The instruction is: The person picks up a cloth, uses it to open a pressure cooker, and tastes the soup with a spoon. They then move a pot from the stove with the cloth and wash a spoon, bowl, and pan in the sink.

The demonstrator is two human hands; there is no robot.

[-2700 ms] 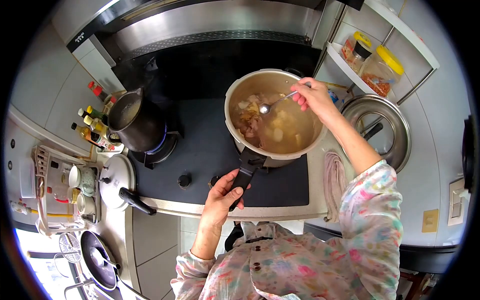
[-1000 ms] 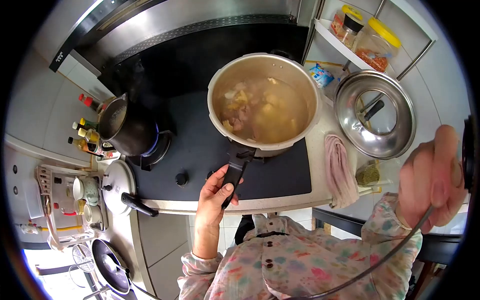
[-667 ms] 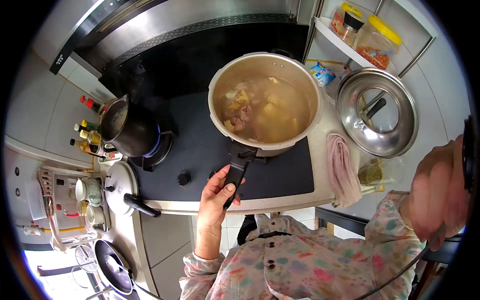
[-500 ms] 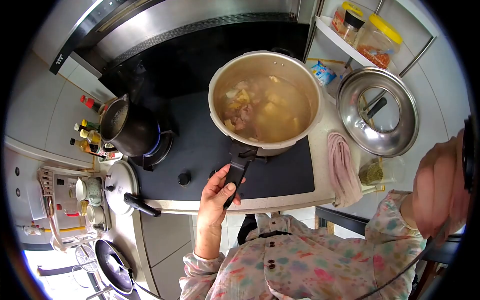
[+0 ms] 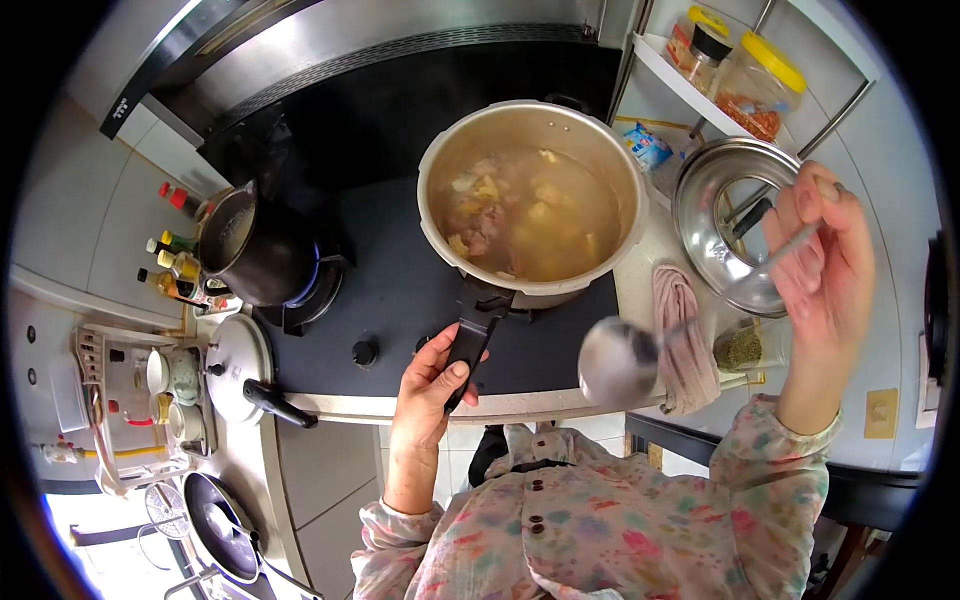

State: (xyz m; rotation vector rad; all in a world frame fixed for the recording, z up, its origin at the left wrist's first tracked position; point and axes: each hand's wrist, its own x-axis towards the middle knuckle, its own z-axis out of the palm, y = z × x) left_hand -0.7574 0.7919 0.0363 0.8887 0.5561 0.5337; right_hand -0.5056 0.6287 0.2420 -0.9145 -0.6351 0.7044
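Observation:
My left hand (image 5: pixel 428 385) is closed around the black handle (image 5: pixel 472 345) of a large metal pot (image 5: pixel 515 132). Cloudy yellowish broth (image 5: pixel 560 235) fills part of the pot, with chunks of meat (image 5: pixel 485 225) towards the left. At the right, my raised right hand (image 5: pixel 825 260) grips the upper end of a ladle (image 5: pixel 618 362). The ladle's bowl is blurred by motion and hangs in front of the counter edge, right of the pot handle and below the pot, apart from it.
A dark pot (image 5: pixel 262 245) stands over a blue flame on the left burner. Left of the hob lie a pressure cooker lid (image 5: pixel 238 370), several bottles and a frying pan (image 5: pixel 225 530). On the right are a folded towel (image 5: pixel 685 350), a steel lid (image 5: pixel 705 215) and a jar (image 5: pixel 740 348).
My right hand has come in from the far right edge, up and to the left, bringing the ladle into view. My left hand stays on the pot handle.

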